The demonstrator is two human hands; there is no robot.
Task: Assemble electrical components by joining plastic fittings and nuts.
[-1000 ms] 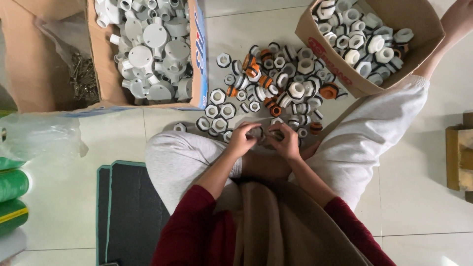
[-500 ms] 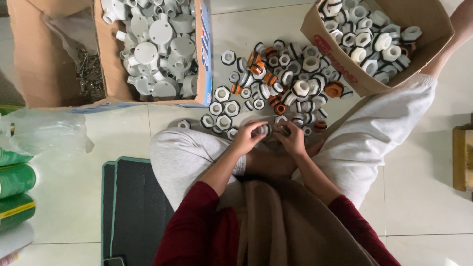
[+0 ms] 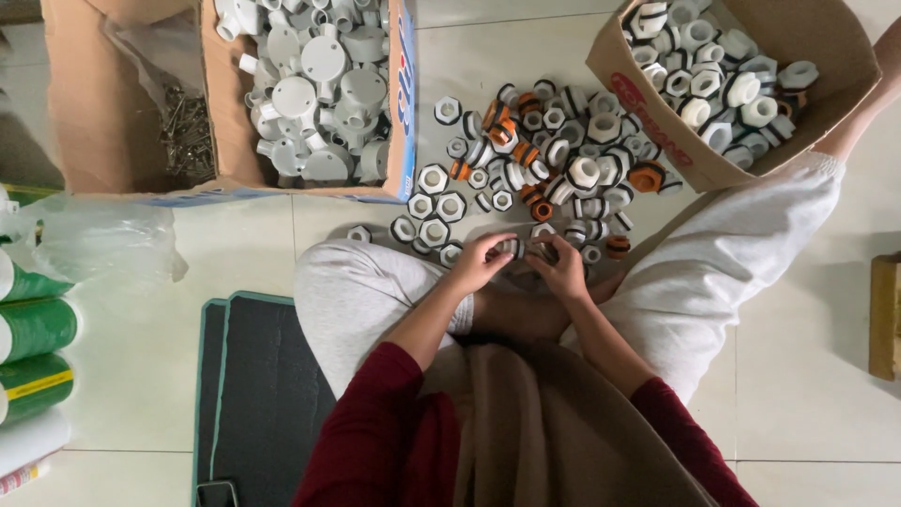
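Observation:
I sit on a tiled floor with my legs spread. My left hand (image 3: pixel 481 262) and my right hand (image 3: pixel 563 268) meet just in front of me, both closed on one small white plastic fitting with a black ring (image 3: pixel 515 248). Right beyond my fingers lies a pile of similar white, black and orange threaded fittings (image 3: pixel 549 164). A short row of white hexagonal nuts (image 3: pixel 427 211) lies to the left of the pile. My sleeves are dark red.
A cardboard box of white round junction boxes (image 3: pixel 319 89) stands far left, with a bag of screws (image 3: pixel 188 136) beside it. Another cardboard box of fittings (image 3: pixel 727 75) stands far right. Green rolls (image 3: pixel 33 329), a clear plastic bag (image 3: pixel 103 244) and a dark mat (image 3: pixel 258 394) lie left.
My hands stay together on the small fitting, with only slight finger motion. The view has shifted a little to the right.

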